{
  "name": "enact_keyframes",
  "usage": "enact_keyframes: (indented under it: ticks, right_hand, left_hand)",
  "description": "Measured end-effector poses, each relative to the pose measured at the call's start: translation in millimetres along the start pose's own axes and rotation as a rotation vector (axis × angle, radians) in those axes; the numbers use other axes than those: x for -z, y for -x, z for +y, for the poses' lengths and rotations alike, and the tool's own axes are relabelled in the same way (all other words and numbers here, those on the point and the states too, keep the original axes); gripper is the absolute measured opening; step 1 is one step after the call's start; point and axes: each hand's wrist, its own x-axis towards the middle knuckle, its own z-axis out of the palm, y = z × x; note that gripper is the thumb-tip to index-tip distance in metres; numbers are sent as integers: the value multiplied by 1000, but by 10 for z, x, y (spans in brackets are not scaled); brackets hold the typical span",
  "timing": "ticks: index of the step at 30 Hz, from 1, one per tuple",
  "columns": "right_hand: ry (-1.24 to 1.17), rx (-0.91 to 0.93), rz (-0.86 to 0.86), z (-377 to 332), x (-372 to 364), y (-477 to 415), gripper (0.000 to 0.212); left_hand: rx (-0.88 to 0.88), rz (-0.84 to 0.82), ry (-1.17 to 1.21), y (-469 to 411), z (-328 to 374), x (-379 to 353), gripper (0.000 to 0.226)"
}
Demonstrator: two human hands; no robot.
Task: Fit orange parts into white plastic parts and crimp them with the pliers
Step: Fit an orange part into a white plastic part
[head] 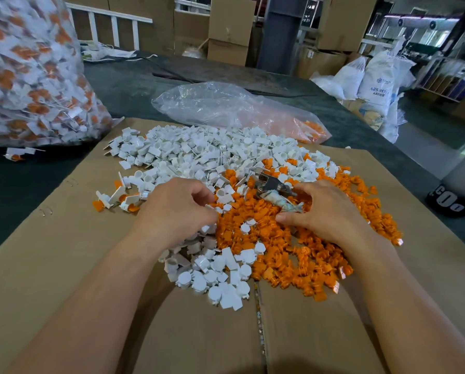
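Right hand (325, 211) lies loose on the pile as I see it, thumb stretched out to the left and fingers lightly bent, gripping nothing. The pliers (273, 188) lie just beyond its fingertips, on the far-left side of that hand, metal head pointing far-left and taped handle toward the fingers; I cannot tell if a fingertip touches the handle. Left hand (177, 209) is curled, thumb and forefinger drawn together at the seam of the two colours. I cannot tell whether it has a piece between them.

Orange parts (293, 255) spread under and around the right hand, out to the right and near side. White parts (188, 155) fill the far and left side, with a smaller heap near, between my forearms. A few joined white-and-orange pieces (118, 198) sit left of the left hand.

All this rests on flat cardboard (64, 265) over a dark table (23, 179). A full bag (29, 71) of joined pieces stands far left, and a slack clear bag (226, 106) with some orange pieces lies beyond the pile. Boxes (230, 25) and white sacks (374, 82) stand farther back.
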Motion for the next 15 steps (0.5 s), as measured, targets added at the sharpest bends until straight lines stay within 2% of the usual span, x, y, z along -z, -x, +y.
enact_keyframes:
  ticks: [6,8,11,13,15]
  right_hand:
    - [-40,13,23,-8,-11,7,82]
    - [-113,50,142,-29,12,35,69]
    - [-260,195,327,-105,82,112,35]
    - [-292,301,245,-182,116,175,14]
    - [-235,375,80,-247,106,227,6]
  left_hand:
    - [-26,-75,-132,1,3,1,18]
    - [-39,-78,-145,-7,-6,1,15]
    - [-105,7,-98,-3,12,-13,12]
    - [-131,113,56,11,36,-22,13]
    - [-137,142,300,29,74,-22,12]
